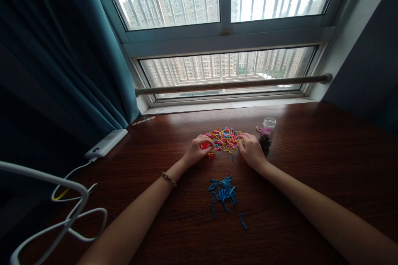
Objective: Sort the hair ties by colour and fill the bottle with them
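Note:
A heap of small coloured elastic hair bands (225,138) lies on the table between my two hands. My left hand (199,149) is curled at its left edge, thumb and forefinger drawn together; red bands (205,146) show inside the curl. Whether those fingers grip a band cannot be made out. On the heap's right edge rests my right hand (251,151), its bent fingers and thumb a little apart. Nearer to me is a separate loose group of blue bands (225,194). One blue band (233,158) lies just in front of the heap.
Beside my right hand stands an uncapped clear jar (269,126) with dark bands inside, a pink band (258,129) next to it. A white power bank (107,143) and looped white cable (83,198) lie at left. A window (230,66) and metal rail (236,85) are behind the table.

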`<action>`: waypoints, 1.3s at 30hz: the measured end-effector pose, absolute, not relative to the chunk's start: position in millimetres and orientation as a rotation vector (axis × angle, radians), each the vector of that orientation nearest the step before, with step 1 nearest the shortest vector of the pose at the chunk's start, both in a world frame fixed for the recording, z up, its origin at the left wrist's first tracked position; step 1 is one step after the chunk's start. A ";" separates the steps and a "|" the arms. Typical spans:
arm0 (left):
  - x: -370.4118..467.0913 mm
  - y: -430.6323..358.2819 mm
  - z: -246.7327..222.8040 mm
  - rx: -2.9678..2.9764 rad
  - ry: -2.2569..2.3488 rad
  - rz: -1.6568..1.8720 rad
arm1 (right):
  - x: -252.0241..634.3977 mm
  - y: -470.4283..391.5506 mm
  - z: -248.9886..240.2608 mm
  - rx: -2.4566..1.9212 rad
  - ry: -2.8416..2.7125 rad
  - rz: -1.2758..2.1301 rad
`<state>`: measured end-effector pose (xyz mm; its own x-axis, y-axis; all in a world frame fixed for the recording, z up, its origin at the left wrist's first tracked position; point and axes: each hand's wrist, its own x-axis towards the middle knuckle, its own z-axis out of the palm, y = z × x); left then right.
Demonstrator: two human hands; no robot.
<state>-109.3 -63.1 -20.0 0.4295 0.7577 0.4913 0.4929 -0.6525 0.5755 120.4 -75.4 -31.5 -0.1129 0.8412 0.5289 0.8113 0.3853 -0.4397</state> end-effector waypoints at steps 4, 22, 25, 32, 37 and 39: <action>-96.3 -78.0 -6.5 2.454 0.806 0.797 | 124.6 -69.5 -41.2 -1.676 -2.000 -0.069; -106.6 -65.8 -27.6 2.726 1.230 0.806 | 124.7 -70.0 -43.1 -1.656 -2.088 -0.076; -106.8 -66.4 -27.6 2.740 1.189 0.731 | 125.5 -68.9 -46.1 -1.617 -2.061 -0.052; -107.0 -65.9 -27.3 2.738 1.188 0.796 | 123.7 -68.4 -43.6 -1.515 -1.894 0.050; -108.0 -63.2 -26.7 2.673 1.240 0.964 | 116.7 -85.1 -19.2 -1.089 -1.765 0.258; -109.1 -61.3 -26.8 2.616 1.295 1.048 | 112.0 -95.2 -10.2 -0.949 -1.758 0.425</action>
<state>-109.1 -61.3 -26.8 0.4232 0.7178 0.5530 0.6903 -0.6507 0.3164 112.0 -95.2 -10.2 -0.1399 0.7672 0.6260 0.3964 0.6228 -0.6746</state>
